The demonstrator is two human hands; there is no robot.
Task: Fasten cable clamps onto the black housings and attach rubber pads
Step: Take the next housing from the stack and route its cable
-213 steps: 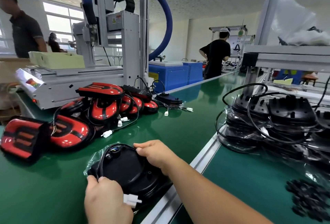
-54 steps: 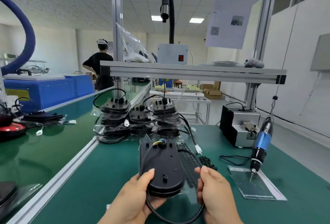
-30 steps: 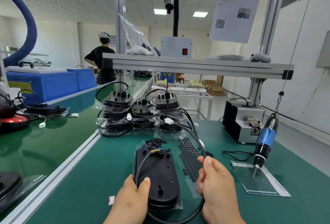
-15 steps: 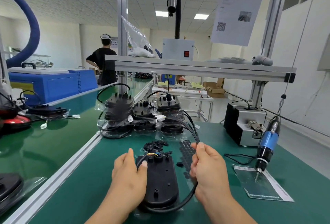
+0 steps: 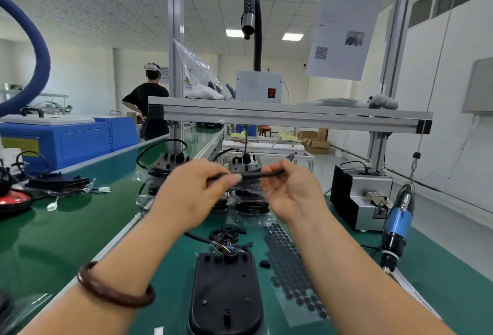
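my left hand point(image 5: 194, 196) and right hand point(image 5: 290, 190) hold the cable point(image 5: 272, 173), fingers point(image 5: 269, 184) curled round it; the black housing point(image 5: 226, 294) lies on the table point(image 5: 440, 276). rubber pads point(image 5: 290, 270) beside it.

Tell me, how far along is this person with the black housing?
Early. Done: one black housing lies on the mat. In hand: the left hand and right hand pinch a black cable, raised above it. Left: no clamp looks fastened; the clamp pile and rubber pad sheet lie by the housing.
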